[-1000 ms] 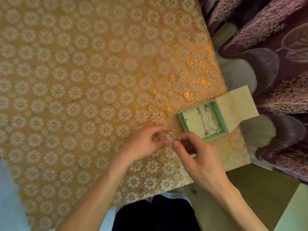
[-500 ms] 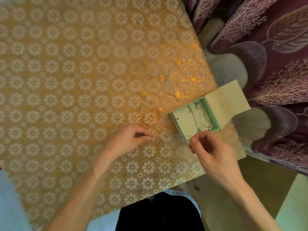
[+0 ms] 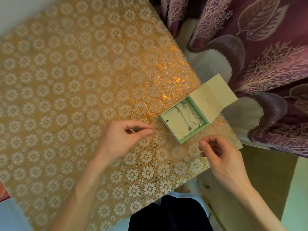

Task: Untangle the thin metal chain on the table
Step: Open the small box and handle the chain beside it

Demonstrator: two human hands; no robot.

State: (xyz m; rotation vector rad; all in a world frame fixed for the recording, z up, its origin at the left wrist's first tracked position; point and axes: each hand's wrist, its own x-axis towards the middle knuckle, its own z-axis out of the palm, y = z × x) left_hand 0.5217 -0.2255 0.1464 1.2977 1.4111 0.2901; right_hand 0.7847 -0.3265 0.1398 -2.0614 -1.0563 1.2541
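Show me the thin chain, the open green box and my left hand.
thin chain (image 3: 164, 132): head view, strand stretched just right of the pinching fingertips.
green box (image 3: 194, 134): head view, its near green wall.
left hand (image 3: 122, 140): head view, back of the hand.

Grips: two, left grip (image 3: 120, 140) and right grip (image 3: 221, 157). Thin chain (image 3: 163, 133) off the left grip: one. Open box (image 3: 170, 130) at the near right corner of the surface (image 3: 66, 80): one, with one lid (image 3: 213, 100). Boxed chains (image 3: 185, 117): two at least, exact count unclear.

The chain (image 3: 164, 133) is too faint to trace.
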